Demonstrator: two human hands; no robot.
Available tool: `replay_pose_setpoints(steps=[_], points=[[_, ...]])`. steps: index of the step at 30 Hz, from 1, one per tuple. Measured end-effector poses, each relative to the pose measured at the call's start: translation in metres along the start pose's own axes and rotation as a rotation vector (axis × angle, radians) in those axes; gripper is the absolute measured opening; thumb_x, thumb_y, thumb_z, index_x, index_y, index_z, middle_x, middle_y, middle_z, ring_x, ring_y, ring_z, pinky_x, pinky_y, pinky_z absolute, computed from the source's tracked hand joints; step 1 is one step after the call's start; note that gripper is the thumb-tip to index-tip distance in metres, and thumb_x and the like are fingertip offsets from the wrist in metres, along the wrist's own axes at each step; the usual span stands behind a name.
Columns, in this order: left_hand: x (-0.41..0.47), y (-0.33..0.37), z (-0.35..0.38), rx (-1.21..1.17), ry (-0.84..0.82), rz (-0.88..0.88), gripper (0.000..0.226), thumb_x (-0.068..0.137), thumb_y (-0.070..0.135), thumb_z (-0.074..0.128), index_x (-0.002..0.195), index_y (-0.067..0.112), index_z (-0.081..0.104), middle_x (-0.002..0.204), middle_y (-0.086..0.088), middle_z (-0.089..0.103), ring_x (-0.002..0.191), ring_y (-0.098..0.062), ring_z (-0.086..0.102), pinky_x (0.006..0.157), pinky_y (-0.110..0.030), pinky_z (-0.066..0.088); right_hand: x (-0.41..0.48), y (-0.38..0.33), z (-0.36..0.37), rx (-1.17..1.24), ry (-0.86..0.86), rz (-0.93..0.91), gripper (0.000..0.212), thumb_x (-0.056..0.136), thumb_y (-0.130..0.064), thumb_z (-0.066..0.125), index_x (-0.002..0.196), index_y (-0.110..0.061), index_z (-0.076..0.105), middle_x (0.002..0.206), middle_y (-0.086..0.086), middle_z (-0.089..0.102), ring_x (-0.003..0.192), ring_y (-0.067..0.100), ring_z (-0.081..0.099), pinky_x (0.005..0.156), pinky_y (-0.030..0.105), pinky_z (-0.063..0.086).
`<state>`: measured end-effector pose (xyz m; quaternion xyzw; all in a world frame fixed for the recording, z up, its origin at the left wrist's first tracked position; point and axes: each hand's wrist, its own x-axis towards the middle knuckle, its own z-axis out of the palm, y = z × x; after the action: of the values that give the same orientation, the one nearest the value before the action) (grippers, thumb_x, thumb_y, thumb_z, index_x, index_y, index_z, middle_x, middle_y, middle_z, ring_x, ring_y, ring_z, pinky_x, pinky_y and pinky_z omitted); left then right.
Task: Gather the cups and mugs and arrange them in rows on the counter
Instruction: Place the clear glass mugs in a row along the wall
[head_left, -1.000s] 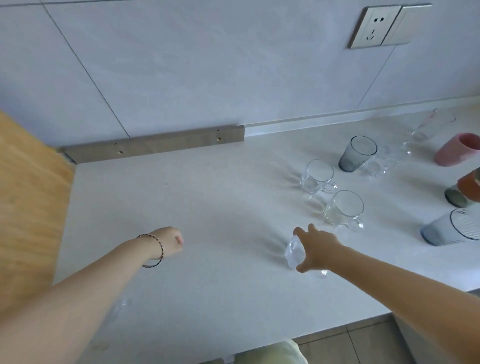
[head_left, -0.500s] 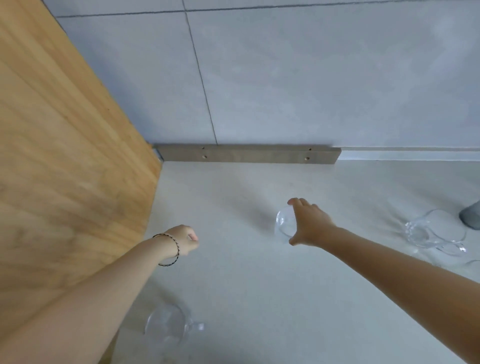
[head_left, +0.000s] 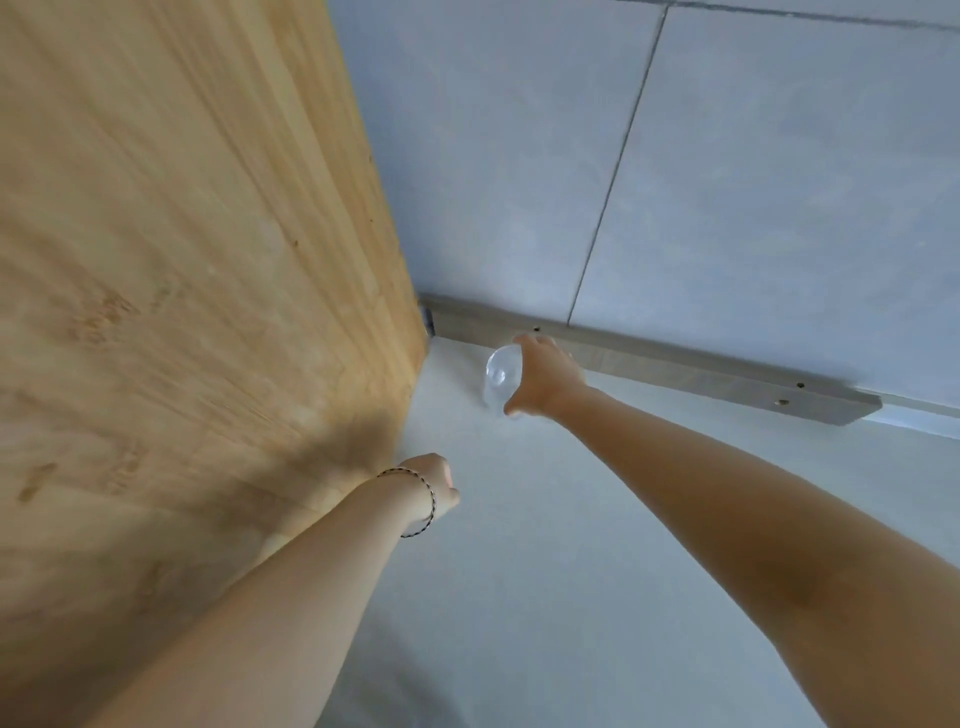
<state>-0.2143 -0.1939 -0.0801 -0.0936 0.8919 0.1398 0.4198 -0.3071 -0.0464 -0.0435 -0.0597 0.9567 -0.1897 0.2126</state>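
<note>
Head view: right hand is gripping a clear glass, fingers curling round it, centre frame, low over the worktop beside the wall strip. Left hand is hanging fisted, apparently empty. Risk: the glass clipping the strip and tipping.

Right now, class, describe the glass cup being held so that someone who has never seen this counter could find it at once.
Find the corner where the wooden panel meets the tiled wall. Just right of it, before the grey strip at the wall's foot, the right hand grips a clear glass cup. It is the only cup in view, and see-through.
</note>
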Motion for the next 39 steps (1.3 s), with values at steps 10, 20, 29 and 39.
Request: replay_pose_setpoints(steps=[10,20,29,39], points=[[0.017,-0.007,0.001,-0.089,0.006,0.002,0.035,0.085,0.014,0.042,0.056,0.026,0.027,0.063,0.006,0.028,0.056,-0.011,0.028,0.051,-0.022,0.019,0.026,-0.006,0.016,0.153,0.037,-0.122,0.097,0.071,-0.029,0.080,0.147,-0.017,0.022,0.150,0.004,0.031,0.135,0.025,0.038,0.103,0.038,0.041],[0.001,-0.006,0.008,-0.088,0.002,0.022,0.039,0.088,0.013,0.042,0.056,0.026,0.025,0.061,0.007,0.022,0.052,-0.008,0.023,0.050,-0.021,0.017,0.015,-0.015,0.022,0.249,0.018,-0.097,0.109,0.073,-0.033,0.079,0.151,-0.012,0.006,0.155,0.008,0.021,0.141,0.027,0.029,0.113,0.042,0.032],[-0.042,-0.010,0.029,-0.050,0.031,0.032,0.040,0.086,0.010,0.042,0.055,0.027,0.024,0.060,0.006,0.021,0.051,-0.009,0.020,0.050,-0.022,0.014,-0.139,0.053,0.051,0.018,-0.314,-0.109,0.053,0.088,-0.028,0.062,0.137,-0.017,0.044,0.139,0.006,0.044,0.134,0.021,0.037,0.111,0.031,0.032],[-0.108,-0.033,0.076,-0.096,0.079,0.017,0.017,0.091,0.016,0.046,0.102,0.015,0.058,0.096,-0.001,0.051,0.088,-0.019,0.048,0.069,-0.022,0.038,-0.257,0.016,0.106,0.092,-0.573,-0.349,0.104,0.071,-0.045,0.077,0.149,-0.028,0.012,0.151,-0.003,0.026,0.140,0.017,0.028,0.115,0.036,0.030]])
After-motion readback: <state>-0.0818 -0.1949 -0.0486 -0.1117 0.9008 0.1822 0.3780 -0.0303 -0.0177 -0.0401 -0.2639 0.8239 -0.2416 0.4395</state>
